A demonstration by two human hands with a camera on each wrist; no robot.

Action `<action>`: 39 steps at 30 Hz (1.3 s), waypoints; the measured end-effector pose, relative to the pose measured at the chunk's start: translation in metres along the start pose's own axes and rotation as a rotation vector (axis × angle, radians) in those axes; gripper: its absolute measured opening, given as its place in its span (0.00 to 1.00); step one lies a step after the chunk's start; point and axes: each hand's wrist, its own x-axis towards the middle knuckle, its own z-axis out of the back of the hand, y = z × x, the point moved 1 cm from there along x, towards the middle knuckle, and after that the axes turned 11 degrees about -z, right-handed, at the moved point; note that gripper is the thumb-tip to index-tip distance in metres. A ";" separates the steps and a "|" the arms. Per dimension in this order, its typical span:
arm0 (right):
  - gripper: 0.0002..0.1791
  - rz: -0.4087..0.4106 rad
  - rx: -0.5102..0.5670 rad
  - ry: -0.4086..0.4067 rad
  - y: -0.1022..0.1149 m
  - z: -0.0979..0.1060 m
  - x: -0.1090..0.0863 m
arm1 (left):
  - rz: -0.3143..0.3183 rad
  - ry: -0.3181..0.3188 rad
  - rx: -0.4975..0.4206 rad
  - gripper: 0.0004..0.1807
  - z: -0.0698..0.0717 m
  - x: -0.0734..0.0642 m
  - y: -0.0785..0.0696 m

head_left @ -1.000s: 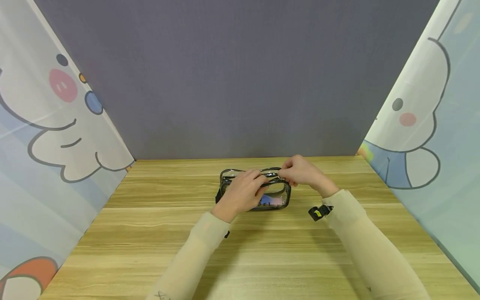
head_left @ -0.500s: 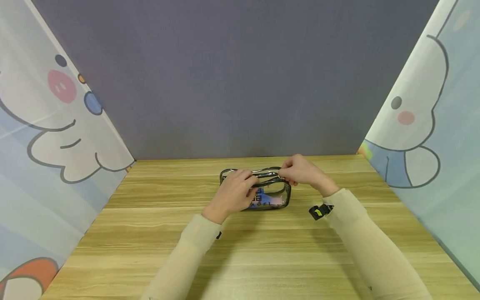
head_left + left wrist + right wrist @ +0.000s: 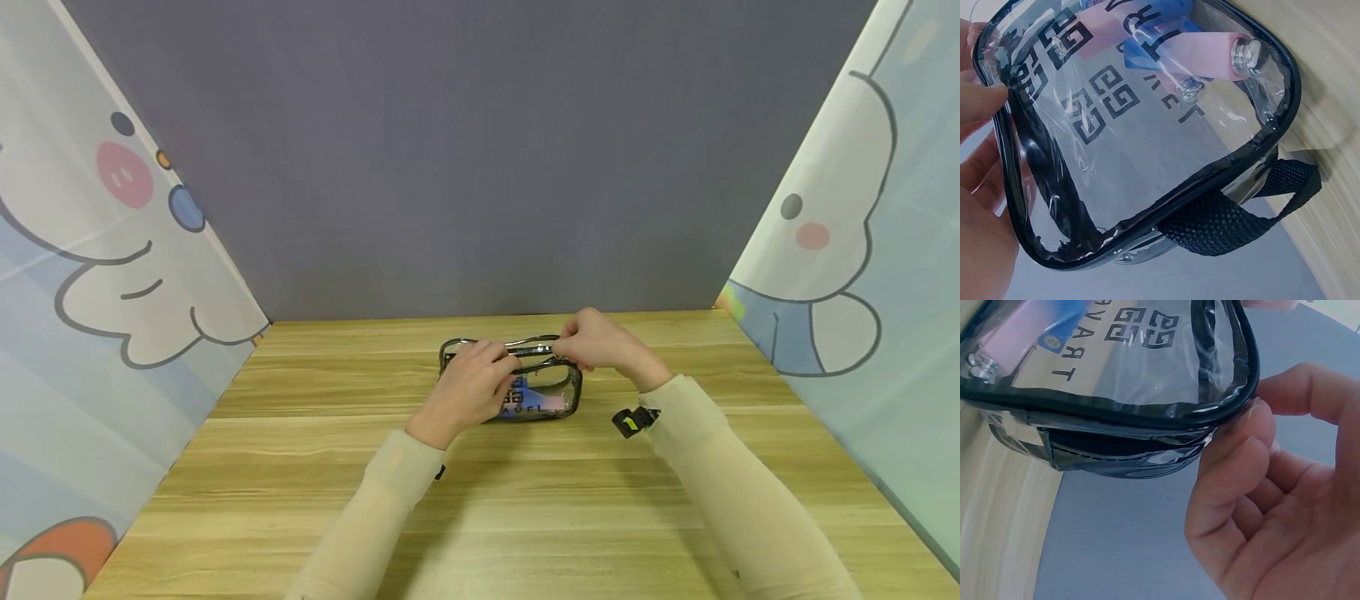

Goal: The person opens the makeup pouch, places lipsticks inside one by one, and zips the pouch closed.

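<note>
A clear pouch with black piping and black lettering stands at the back of the table. My left hand pinches its top edge near the middle; the left wrist view shows the thumb and fingers at that rim. At the top right corner my right hand pinches the end of the zipper, the small pull hidden between thumb and forefinger. Through the clear side, several pink-and-blue bottles with silvery necks lie inside. A black woven strap loops from one end of the pouch.
The pouch stands on a wood-grain table. A grey panel rises behind its far edge. Cartoon-printed curtains flank the table on both sides.
My left hand has shifted left along the pouch's top edge, uncovering more lettering. The right hand has moved very slightly left along the zipper. The pouch stays in place.
</note>
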 end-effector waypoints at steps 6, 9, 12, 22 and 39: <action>0.16 -0.001 -0.041 -0.015 0.003 -0.001 0.002 | -0.003 0.002 -0.002 0.08 0.001 0.000 -0.001; 0.16 -0.001 -0.048 -0.017 0.005 -0.003 0.001 | -0.002 0.007 -0.002 0.08 0.001 0.001 -0.002; 0.17 -0.002 -0.049 -0.022 0.008 -0.003 0.000 | 0.002 0.017 0.004 0.09 0.001 0.001 -0.002; 0.20 0.008 -0.008 -0.011 0.009 -0.004 0.001 | 0.011 0.027 0.002 0.09 0.002 0.002 -0.003; 0.21 0.024 -0.045 -0.031 0.018 -0.009 0.002 | -0.004 0.022 0.026 0.08 0.002 0.002 -0.003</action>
